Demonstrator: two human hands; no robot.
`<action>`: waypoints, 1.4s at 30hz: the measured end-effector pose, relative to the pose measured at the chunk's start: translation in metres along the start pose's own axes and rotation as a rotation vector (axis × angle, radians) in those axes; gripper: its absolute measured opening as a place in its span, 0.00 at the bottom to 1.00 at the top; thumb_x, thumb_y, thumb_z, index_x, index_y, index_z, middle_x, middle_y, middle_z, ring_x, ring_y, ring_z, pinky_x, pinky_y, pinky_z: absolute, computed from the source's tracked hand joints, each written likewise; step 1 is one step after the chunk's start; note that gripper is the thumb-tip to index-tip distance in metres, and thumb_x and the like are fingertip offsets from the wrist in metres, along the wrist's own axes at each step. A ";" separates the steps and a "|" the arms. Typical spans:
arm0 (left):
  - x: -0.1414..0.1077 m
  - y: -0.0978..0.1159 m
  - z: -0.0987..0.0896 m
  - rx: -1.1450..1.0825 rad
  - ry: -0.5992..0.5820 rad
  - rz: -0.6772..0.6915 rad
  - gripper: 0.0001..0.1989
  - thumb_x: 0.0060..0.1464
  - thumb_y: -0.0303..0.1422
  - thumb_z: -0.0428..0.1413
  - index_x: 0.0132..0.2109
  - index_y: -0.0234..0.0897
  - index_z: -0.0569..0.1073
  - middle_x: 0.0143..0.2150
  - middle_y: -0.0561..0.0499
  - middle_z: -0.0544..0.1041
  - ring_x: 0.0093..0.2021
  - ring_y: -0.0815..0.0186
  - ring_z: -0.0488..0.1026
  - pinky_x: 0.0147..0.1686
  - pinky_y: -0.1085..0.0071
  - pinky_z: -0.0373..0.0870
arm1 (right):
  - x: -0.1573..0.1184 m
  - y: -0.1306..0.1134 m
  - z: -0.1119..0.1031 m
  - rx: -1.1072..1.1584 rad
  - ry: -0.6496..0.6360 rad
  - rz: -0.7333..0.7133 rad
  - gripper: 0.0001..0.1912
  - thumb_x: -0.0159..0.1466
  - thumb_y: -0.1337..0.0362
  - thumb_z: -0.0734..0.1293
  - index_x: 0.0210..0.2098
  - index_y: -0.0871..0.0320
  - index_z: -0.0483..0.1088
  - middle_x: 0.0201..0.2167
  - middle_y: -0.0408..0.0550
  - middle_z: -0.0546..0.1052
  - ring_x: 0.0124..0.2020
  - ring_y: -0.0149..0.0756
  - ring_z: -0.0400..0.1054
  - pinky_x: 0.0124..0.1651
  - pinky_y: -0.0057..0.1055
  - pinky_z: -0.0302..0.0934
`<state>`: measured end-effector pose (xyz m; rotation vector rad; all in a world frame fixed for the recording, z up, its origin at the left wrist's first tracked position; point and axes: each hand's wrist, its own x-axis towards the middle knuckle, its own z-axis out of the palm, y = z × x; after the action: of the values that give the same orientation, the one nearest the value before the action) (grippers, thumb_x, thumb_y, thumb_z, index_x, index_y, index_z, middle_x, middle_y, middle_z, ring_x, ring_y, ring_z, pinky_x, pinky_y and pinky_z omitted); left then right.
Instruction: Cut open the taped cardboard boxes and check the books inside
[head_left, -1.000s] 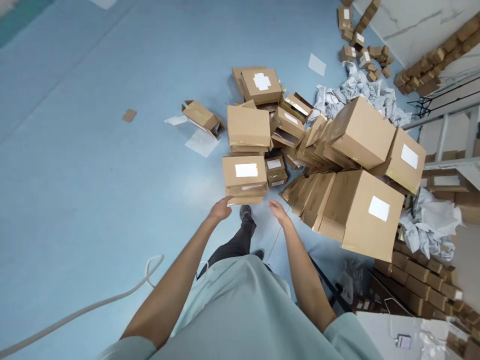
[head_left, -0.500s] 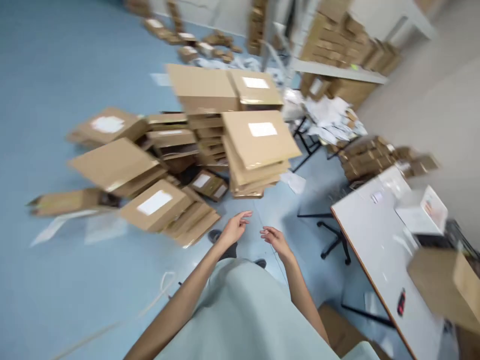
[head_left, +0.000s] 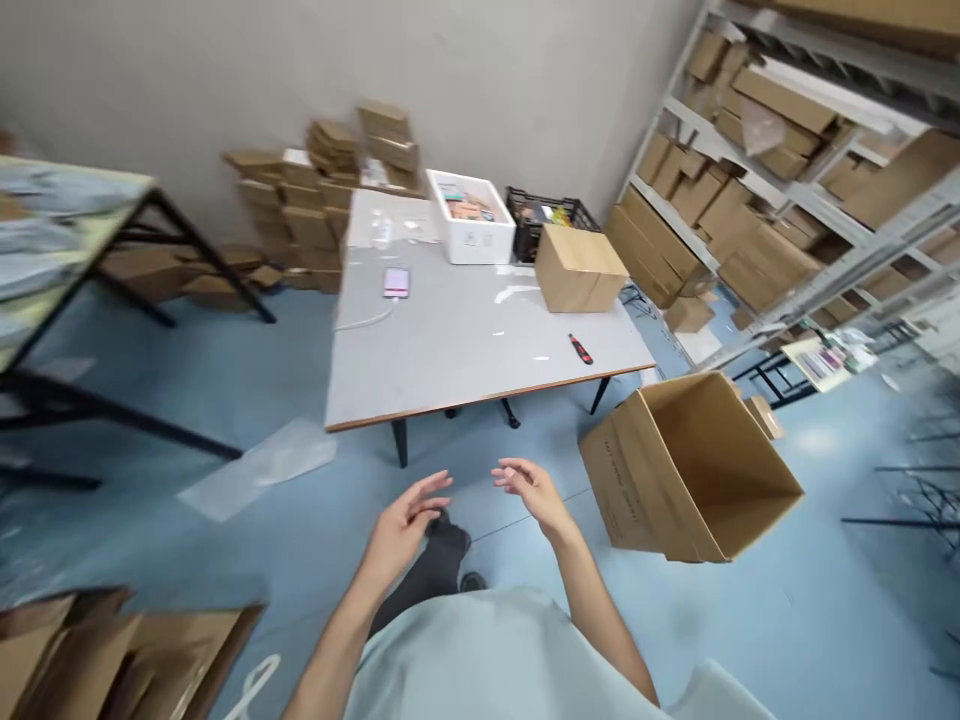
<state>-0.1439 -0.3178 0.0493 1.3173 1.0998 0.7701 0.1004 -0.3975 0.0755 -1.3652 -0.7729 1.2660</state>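
Note:
My left hand (head_left: pixel 405 518) hovers in front of my body with its fingers apart and nothing in it. Facing it, my right hand (head_left: pixel 531 492) is also empty, fingers stretched and slightly curled. Both are in the air before the near edge of a grey-topped table (head_left: pixel 450 340). On that table lie a phone (head_left: pixel 396 282) with a white cable and a red and black box cutter (head_left: pixel 580 349). A closed cardboard box (head_left: pixel 581 268) sits at its right end, beside a white foam box (head_left: pixel 474 228) with small packets inside and a black crate (head_left: pixel 551 212).
A large open carton (head_left: pixel 637 485) stands on the floor right of the table. Shelves (head_left: pixel 817 210) full of boxes rise at the right. Another table (head_left: pixel 112 200) is at the left, with plastic sheeting (head_left: pixel 262 468) on the floor. Flattened cardboard (head_left: pixel 165 650) lies at bottom left.
The view has swung right, from the stacks of labelled boxes to the grey-topped table. Both hands stay empty and raised, now a little farther apart at the wrists.

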 end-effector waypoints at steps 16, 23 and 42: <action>0.290 0.107 0.131 0.049 -0.392 0.056 0.32 0.53 0.51 0.64 0.61 0.39 0.81 0.61 0.35 0.87 0.55 0.46 0.88 0.63 0.47 0.83 | 0.152 -0.109 -0.159 0.036 0.522 -0.035 0.35 0.60 0.35 0.80 0.56 0.52 0.83 0.61 0.60 0.87 0.60 0.57 0.83 0.65 0.53 0.75; 0.393 0.149 0.208 0.106 -0.451 0.121 0.32 0.60 0.53 0.63 0.64 0.38 0.81 0.63 0.35 0.86 0.58 0.46 0.87 0.65 0.48 0.81 | 0.234 -0.136 -0.231 -0.007 0.693 -0.151 0.34 0.64 0.35 0.77 0.58 0.52 0.84 0.63 0.61 0.86 0.68 0.61 0.78 0.73 0.57 0.71; 0.584 0.245 0.398 0.303 -0.055 0.149 0.25 0.72 0.44 0.59 0.69 0.38 0.79 0.72 0.39 0.81 0.75 0.49 0.76 0.77 0.52 0.70 | 0.669 -0.263 -0.429 -0.822 0.384 -0.286 0.51 0.76 0.34 0.67 0.83 0.65 0.62 0.88 0.71 0.47 0.90 0.66 0.33 0.87 0.67 0.28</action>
<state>0.4572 0.1154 0.1484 1.6819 1.1133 0.6890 0.7121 0.1733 0.0936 -1.9752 -1.2214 0.4200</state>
